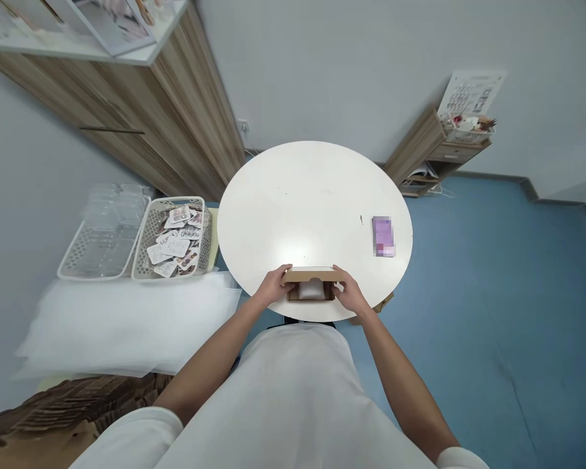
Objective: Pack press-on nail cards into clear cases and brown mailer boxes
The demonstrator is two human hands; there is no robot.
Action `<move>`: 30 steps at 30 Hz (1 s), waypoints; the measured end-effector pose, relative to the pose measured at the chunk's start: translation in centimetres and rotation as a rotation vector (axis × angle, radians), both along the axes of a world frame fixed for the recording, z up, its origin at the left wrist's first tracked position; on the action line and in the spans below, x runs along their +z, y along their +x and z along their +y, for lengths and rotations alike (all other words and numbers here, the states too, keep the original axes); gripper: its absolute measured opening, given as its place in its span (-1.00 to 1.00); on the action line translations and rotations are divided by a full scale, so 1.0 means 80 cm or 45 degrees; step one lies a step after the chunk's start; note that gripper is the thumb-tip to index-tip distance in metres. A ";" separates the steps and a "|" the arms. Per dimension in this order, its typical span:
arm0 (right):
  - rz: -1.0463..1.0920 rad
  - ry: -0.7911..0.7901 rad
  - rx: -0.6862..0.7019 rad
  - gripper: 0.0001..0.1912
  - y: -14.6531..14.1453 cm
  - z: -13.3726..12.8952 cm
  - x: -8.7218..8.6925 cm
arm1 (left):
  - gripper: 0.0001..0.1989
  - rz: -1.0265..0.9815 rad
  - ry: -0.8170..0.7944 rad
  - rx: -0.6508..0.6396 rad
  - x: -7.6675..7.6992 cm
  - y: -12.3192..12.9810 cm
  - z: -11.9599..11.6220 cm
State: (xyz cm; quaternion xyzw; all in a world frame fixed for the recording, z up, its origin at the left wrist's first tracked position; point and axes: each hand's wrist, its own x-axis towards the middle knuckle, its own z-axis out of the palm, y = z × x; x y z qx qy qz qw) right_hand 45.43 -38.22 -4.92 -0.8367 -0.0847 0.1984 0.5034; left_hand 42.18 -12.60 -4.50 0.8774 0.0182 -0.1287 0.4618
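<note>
Looks matt on brown rectangular cardboard box (313, 276) at six o'clock; shines smooth, glossy on oval white tabletop (312, 195).

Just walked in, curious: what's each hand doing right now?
Left hand: holding the cardboard box at its left side.
Right hand: holding its right side.

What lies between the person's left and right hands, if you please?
In the head view, a partly open cardboard box lies between the left hand and the right hand, with a white item inside.
</note>
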 end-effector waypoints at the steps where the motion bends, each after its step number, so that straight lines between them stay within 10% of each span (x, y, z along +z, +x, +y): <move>1: 0.041 0.057 0.043 -0.32 -0.002 -0.004 0.002 | -0.47 0.032 -0.049 -0.003 -0.003 -0.002 0.004; 10: 0.608 0.436 0.010 -0.47 -0.014 -0.021 0.026 | -0.46 0.513 -0.541 0.189 0.000 -0.008 0.029; 17: 0.440 0.253 -0.207 -0.52 -0.027 0.007 0.027 | -0.52 0.274 -0.288 0.067 0.010 -0.015 0.001; 30: 0.241 -0.191 -0.485 -0.58 -0.054 0.027 -0.018 | -0.56 0.187 0.108 0.282 -0.040 -0.040 -0.017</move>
